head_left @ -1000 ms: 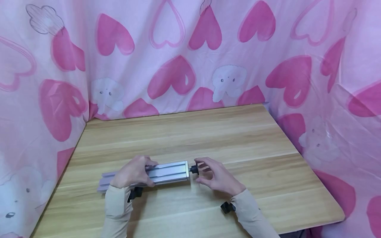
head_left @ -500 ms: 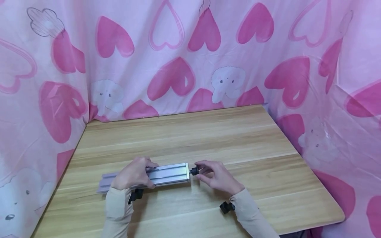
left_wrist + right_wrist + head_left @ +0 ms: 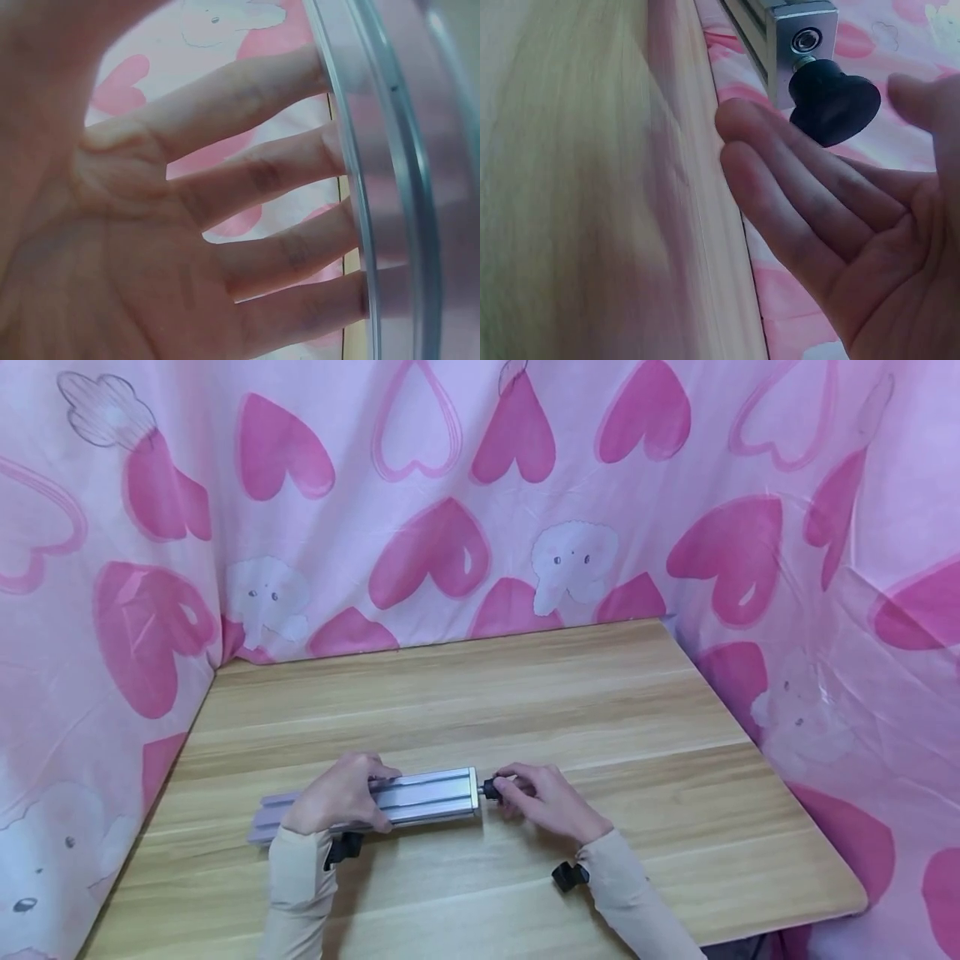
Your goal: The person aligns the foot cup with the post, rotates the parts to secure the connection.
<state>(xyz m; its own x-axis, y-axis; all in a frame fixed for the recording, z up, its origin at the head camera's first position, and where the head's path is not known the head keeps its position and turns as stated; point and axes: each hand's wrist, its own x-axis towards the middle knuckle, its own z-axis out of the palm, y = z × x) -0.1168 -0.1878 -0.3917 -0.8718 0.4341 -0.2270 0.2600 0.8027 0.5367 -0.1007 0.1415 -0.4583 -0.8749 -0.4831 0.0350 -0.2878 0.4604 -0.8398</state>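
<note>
A silver grooved aluminium rail (image 3: 427, 795) lies crosswise in the head view, held in my left hand (image 3: 333, 795) from above. The thumb is on its near side and the fingers are on the far side; in the left wrist view the fingertips meet the rail (image 3: 379, 180) along its edge. A flat end plate (image 3: 810, 52) closes its right end, with a bolt in it. From that plate a short screw carries a round black knob (image 3: 836, 109). My right hand (image 3: 551, 802) has thumb and forefinger at the knob, pinching it, while the other fingers curl loosely below.
The wood-grain table (image 3: 480, 702) stretches out behind and to the right of the rail. A pink curtain (image 3: 427, 435) with hearts hangs around its back and sides. Black wrist mounts (image 3: 570, 877) sit under both forearms.
My right hand has moved in slightly, its thumb and forefinger coming together on the black knob. The left hand and the rail have stayed in nearly the same place.
</note>
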